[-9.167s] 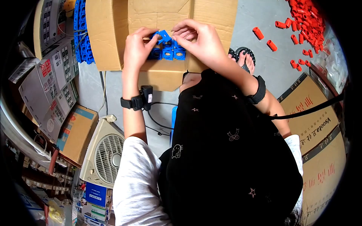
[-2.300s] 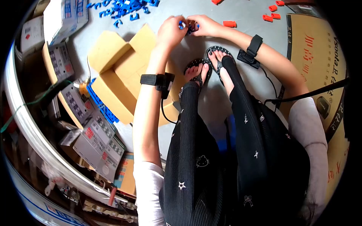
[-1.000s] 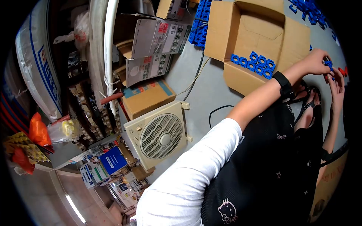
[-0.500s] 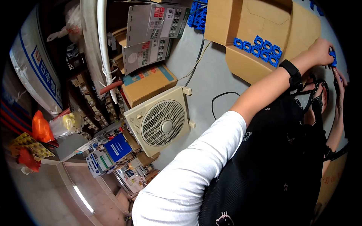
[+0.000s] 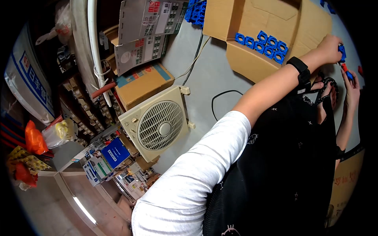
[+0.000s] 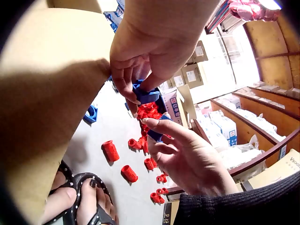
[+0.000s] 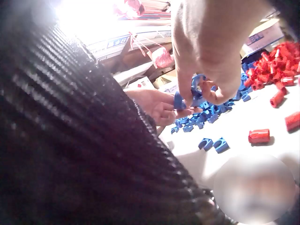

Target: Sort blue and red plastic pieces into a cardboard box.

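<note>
In the head view, the left hand (image 5: 330,50) pinches a blue clip-shaped piece (image 5: 342,54), and the right hand (image 5: 351,89) holds another blue piece (image 5: 349,75) just below it. Thumb and fingers of the left hand (image 6: 154,54) grip the blue piece (image 6: 147,95) in the left wrist view; the right hand (image 6: 192,157) has its piece (image 6: 157,133) between thumb and fingers, a little apart. Seen from the right wrist, the right hand (image 7: 206,51) pinches a blue piece (image 7: 197,89) close to the left hand's piece (image 7: 179,101). Several blue pieces (image 5: 271,42) sit in rows in the cardboard box (image 5: 252,65).
Loose blue pieces (image 7: 208,115) and red tubes (image 7: 259,136) lie on the floor. A box fan (image 5: 157,126), a cable (image 5: 214,103) and a small carton (image 5: 145,84) are left of the cardboard box. Sandalled feet (image 6: 89,199) stand beneath the hands.
Earlier both hands were over the box with blue pieces; now they are beyond its right side. Since half a second ago the two hands' pieces have moved slightly apart, and the head view has shifted a little.
</note>
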A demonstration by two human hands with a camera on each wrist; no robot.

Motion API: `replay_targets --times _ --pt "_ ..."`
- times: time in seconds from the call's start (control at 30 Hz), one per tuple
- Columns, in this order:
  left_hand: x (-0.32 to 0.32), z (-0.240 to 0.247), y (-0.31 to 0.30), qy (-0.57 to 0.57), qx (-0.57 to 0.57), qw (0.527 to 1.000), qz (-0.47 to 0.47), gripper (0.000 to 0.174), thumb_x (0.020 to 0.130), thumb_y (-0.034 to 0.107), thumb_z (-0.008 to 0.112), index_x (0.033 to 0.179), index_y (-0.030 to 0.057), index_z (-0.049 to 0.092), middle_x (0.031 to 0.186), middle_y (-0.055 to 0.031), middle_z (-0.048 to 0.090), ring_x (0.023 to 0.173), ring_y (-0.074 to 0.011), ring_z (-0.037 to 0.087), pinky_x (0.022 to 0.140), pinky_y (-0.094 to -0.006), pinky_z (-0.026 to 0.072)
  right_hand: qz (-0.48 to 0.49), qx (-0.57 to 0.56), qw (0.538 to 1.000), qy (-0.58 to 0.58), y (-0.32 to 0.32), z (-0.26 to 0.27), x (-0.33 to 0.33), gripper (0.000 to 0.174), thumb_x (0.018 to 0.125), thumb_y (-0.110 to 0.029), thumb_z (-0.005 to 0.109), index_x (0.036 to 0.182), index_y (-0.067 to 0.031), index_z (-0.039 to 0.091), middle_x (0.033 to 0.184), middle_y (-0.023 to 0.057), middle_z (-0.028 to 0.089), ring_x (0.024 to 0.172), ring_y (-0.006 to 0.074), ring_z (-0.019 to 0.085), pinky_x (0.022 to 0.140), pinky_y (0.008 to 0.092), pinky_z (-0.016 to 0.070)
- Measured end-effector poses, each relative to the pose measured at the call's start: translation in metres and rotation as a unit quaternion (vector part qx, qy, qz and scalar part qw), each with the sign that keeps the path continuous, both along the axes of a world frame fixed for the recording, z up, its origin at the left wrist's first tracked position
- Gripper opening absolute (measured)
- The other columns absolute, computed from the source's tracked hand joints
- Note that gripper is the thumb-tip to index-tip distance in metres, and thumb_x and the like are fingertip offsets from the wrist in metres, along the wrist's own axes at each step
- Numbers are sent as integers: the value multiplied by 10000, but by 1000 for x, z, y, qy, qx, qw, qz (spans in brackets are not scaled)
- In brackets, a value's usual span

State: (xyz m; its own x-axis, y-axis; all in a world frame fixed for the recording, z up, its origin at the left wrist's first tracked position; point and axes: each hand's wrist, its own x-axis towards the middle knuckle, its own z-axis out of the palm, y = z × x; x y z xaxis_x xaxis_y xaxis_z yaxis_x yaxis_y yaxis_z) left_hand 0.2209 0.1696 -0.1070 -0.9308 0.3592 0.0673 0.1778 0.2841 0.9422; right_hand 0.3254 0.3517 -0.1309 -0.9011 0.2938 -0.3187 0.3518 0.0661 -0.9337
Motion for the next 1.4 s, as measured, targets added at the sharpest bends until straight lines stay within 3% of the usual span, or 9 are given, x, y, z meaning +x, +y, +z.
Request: replay_targets --times 0.47,0.57,0.67,0.73,0.77,0.87,1.07,1.27,1.4 --pt "-3 31 -15 -186 91 978 4 274 770 208 665 772 -65 684 545 -134 618 483 -178 627 533 -297 516 25 111 991 66 -28 42 -5 277 901 -96 607 1168 -22 605 1107 88 624 1058 128 576 925 233 421" --pt "-15 36 -24 -102 53 993 19 227 750 207 632 717 -9 692 574 -174 622 575 -300 647 612 -368 531 44 152 985 74 -33 57 -10 268 929 -148 573 1167 -38 626 1140 73 627 1097 128 559 959 251 407" --pt "-35 37 -56 -86 38 995 -38 275 836 230 550 782 0 693 592 -141 627 552 -199 643 547 -319 511 57 200 974 87 -38 80 -15 284 965 -230 509 1167 -81 641 1143 47 635 1097 116 548 959 258 402" --pt "-34 39 -92 -362 230 899 -83 243 947 177 525 1090 -7 592 831 -62 623 669 -122 603 623 -237 510 76 157 977 121 -57 113 -21 280 965 -224 508 1186 -106 632 1090 25 643 994 82 565 893 229 424" --pt "-38 53 -109 -387 184 900 -76 269 973 244 468 1028 15 599 723 -24 561 545 -107 521 527 -240 459 88 144 976 139 -60 118 -24 273 966 -205 501 1183 -102 630 1081 16 642 969 71 564 874 225 428" --pt "-22 115 -157 -242 131 960 -52 352 973 294 483 1141 2 584 1029 -63 597 788 -120 599 731 -247 508 127 39 973 187 -80 143 -32 280 920 -176 580 1176 -68 619 1051 33 645 983 91 588 807 217 450" --pt "7 119 -219 -224 54 971 68 300 936 188 559 1177 16 602 885 -22 599 735 -67 552 622 -193 438 156 -72 978 117 -122 174 -44 239 773 -56 737 956 -39 583 906 20 606 852 90 576 782 237 481" --pt "41 145 -218 -190 80 975 81 235 848 125 656 1050 7 630 823 -41 651 769 -92 616 640 -218 485 241 -135 961 30 -170 169 -50 285 838 -79 672 1092 10 580 957 93 655 875 119 628 780 245 509" --pt "50 156 -214 -208 81 973 50 258 818 74 704 1040 -24 617 881 -50 664 755 -56 595 665 -194 486 261 -133 949 117 -198 145 -40 195 837 -178 688 962 -28 699 849 40 687 795 93 640 752 245 510"
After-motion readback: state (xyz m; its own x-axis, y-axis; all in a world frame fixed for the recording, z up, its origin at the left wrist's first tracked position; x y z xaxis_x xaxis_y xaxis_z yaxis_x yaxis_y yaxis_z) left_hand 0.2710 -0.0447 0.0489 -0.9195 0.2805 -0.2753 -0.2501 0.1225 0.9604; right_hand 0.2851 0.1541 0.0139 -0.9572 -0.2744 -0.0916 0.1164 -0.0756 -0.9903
